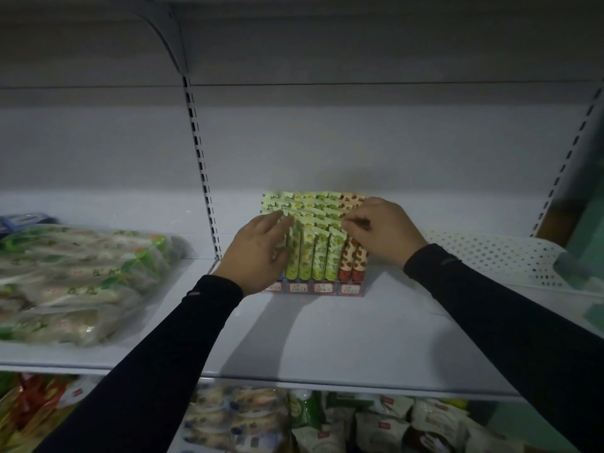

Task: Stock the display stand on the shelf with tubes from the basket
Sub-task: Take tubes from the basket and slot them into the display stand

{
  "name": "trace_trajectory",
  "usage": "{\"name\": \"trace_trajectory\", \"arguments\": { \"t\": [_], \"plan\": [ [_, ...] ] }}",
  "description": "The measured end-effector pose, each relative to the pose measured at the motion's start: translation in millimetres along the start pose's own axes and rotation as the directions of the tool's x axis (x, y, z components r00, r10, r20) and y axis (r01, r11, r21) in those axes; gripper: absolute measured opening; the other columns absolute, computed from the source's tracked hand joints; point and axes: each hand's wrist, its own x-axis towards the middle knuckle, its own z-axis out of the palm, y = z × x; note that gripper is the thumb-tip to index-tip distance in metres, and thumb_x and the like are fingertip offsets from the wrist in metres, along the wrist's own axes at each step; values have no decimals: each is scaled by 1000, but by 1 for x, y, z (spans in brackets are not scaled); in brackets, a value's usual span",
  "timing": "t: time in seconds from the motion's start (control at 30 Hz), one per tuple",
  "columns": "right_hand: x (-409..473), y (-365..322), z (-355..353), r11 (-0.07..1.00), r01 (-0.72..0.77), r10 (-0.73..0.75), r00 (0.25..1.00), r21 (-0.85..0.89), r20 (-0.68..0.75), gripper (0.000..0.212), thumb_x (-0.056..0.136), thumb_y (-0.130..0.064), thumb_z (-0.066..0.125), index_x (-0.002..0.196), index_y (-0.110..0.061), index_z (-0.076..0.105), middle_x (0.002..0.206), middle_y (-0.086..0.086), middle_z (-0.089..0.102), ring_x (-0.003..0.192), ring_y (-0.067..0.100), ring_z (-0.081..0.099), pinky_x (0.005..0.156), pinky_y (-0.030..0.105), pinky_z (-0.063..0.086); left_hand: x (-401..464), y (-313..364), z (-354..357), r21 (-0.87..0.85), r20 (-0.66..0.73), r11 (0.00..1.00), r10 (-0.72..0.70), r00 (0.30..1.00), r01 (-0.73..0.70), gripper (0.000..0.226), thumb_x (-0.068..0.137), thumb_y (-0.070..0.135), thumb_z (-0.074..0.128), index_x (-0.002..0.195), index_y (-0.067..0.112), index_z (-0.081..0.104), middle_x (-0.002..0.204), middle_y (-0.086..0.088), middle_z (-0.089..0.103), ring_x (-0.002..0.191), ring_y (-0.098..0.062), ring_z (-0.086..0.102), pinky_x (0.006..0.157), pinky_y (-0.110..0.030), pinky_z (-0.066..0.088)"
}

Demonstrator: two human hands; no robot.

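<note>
A clear display stand with red price labels along its front sits on the white shelf. It is packed with upright tubes in tiered rows: green and yellow tubes on the left and middle, red-patterned tubes on the right. My left hand rests against the left side of the rows, fingers mostly straight. My right hand is over the right rows, its fingertips pinching the crimped top of a tube near the red column. The basket is out of view.
Clear bags of green-labelled packets lie on the shelf to the left. A perforated white panel lies at the right. A slotted upright runs behind the stand. Packaged goods fill the shelf below.
</note>
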Motion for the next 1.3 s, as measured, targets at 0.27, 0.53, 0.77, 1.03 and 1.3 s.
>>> {"name": "trace_trajectory", "arguments": {
  "t": [0.27, 0.53, 0.77, 1.03, 1.3],
  "plan": [
    [-3, 1, 10, 999, 9, -7, 999, -50, 51, 22, 90, -29, 64, 85, -12, 77, 79, -2, 55, 81, 11, 47, 70, 24, 31, 10, 14, 10, 67, 81, 993, 96, 992, -102, 65, 83, 32, 35, 140, 7, 54, 142, -19, 53, 130, -42, 48, 109, -55, 39],
    [5, 0, 17, 997, -5, 12, 995, -72, 96, 25, 91, -23, 62, 74, -7, 73, 72, -8, 45, 74, 15, 49, 67, 26, 32, 13, 20, 13, 105, 110, 984, 133, 985, -145, 63, 81, 31, 37, 136, 9, 57, 140, -16, 55, 128, -42, 50, 105, -57, 40],
    [9, -1, 15, 998, 18, -10, 989, -53, 151, 30, 92, -19, 61, 70, 0, 68, 79, 4, 53, 73, 14, 47, 68, 29, 34, 13, 20, 16, 98, 107, 986, 127, 986, -138, 63, 80, 33, 37, 136, 10, 57, 141, -15, 55, 128, -39, 50, 105, -56, 40],
    [12, 1, 21, 998, 11, 1, 986, -68, 168, 36, 92, -20, 59, 60, -3, 61, 67, -4, 44, 70, 15, 46, 65, 29, 33, 14, 18, 18, 108, 99, 983, 136, 986, -147, 64, 80, 34, 38, 136, 10, 56, 141, -15, 54, 128, -39, 50, 104, -55, 40],
    [8, 1, 12, 1000, -7, 5, 992, 12, 128, 28, 91, -28, 63, 72, -9, 70, 69, -5, 49, 73, 11, 44, 67, 27, 31, 13, 19, 17, 115, 103, 985, 118, 988, -129, 65, 77, 27, 48, 140, 12, 53, 146, -14, 50, 133, -39, 46, 109, -54, 35]
  ]
}}
